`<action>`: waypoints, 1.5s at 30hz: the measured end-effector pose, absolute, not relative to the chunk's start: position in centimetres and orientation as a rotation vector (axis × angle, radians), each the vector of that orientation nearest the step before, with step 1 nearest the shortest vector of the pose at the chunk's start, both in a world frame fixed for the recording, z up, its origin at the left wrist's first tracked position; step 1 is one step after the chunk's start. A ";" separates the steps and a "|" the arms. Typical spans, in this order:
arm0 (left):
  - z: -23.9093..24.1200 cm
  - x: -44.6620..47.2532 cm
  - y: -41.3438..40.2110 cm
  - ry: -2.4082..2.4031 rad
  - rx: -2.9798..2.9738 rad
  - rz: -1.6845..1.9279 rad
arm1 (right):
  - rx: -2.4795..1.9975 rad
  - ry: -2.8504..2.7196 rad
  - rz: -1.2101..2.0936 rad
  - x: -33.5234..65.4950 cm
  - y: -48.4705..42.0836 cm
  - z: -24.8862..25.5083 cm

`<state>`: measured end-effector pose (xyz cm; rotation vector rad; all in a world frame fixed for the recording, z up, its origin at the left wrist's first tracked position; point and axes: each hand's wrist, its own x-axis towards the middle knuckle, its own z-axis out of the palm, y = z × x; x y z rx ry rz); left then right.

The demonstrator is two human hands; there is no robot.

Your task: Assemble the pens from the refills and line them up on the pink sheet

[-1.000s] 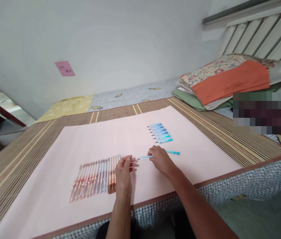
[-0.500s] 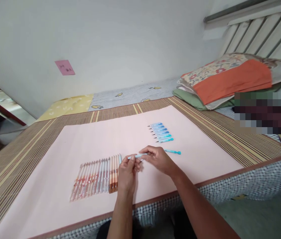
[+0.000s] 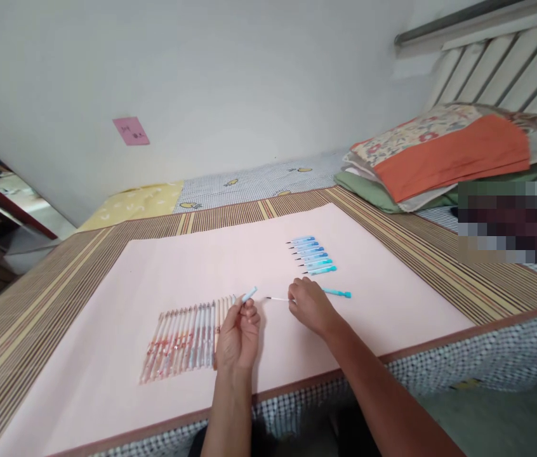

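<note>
My left hand [image 3: 240,324] is closed around a light-blue pen barrel [image 3: 250,294], whose end points up and to the right above the pink sheet. My right hand [image 3: 311,303] is closed, fingers pinched. From its fingertips a thin white pen refill [image 3: 278,299] with a dark tip sticks out leftward; its other end is hidden by the hand. Just beyond that hand a teal pen piece [image 3: 338,292] lies on the sheet. Beside my left hand runs a row of slim pens [image 3: 180,343], pinkish, pale blue and cream, partly covered by the hand.
Several short blue and teal pieces [image 3: 313,255] with dark tips lie stacked in a row farther back. Beneath everything is a pink sheet [image 3: 202,266] on a striped mat [image 3: 82,273]. Folded pillows [image 3: 454,155] sit at the right, and a wall stands behind with a pink note [image 3: 131,131].
My hands have moved apart. The light-blue barrel, earlier between both hands, is now in the left hand alone, tilted upward. The white refill now shows clearly at the right fingertips.
</note>
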<state>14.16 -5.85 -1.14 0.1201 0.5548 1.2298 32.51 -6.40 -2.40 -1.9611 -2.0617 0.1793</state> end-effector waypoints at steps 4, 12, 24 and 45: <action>-1.0 13.8 -6.3 0.393 0.127 1.151 | -2.013 -1.978 0.187 32.2 -6.5 -2.4; -1.0 13.7 -6.8 0.263 0.259 1.100 | -1.715 -1.503 0.615 33.0 -7.0 -2.2; -0.9 14.7 -6.4 0.473 0.166 1.212 | -1.118 -1.039 0.715 32.3 -10.1 3.8; -1.7 15.1 -6.6 0.539 0.361 1.192 | -1.200 -1.251 0.653 30.5 -10.1 3.5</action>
